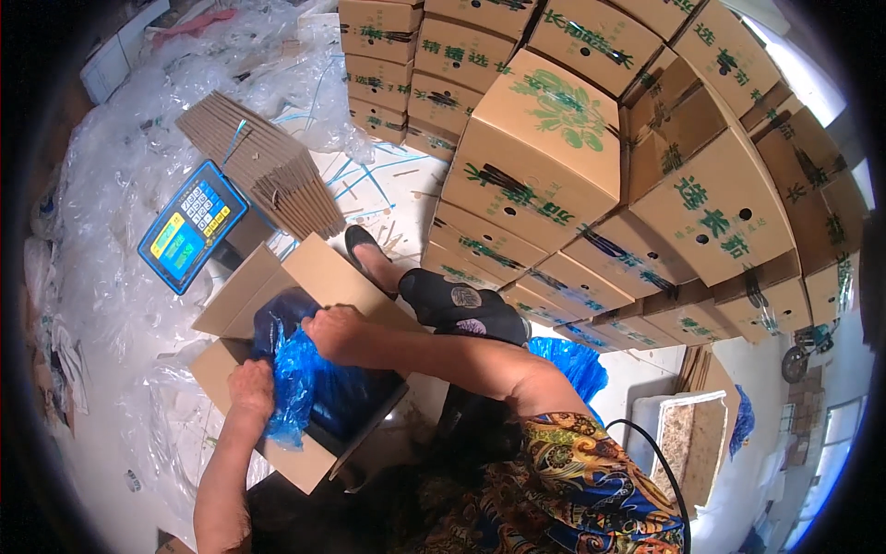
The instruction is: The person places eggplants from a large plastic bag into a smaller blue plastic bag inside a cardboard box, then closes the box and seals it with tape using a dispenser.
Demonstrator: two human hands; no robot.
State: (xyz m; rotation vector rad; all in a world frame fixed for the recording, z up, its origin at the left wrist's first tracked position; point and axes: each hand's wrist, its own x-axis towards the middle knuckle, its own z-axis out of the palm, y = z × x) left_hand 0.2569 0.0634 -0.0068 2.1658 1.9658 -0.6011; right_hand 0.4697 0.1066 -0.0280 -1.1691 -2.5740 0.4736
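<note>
An open cardboard box (304,464) stands before me with its flaps spread outward. A blue plastic bag (294,388) lines it, its crumpled top rising above the flaps. My left hand (252,388) grips the bag's edge on the near left side. Farther to the right, my right hand (339,334) is closed on another part of the same bag. Dark contents seem to show through the plastic, but what they are cannot be made out. Just beyond the box is a digital weighing scale display (194,227) with a keypad and a lit screen.
Stacked printed cartons (526,187) rise at the right. Flattened cardboard sheets (263,163), tied with blue strap, stand behind the scale. Clear plastic film (138,187) covers the floor at left. Blue plastic (571,367) and a foam box (685,443) lie to my right.
</note>
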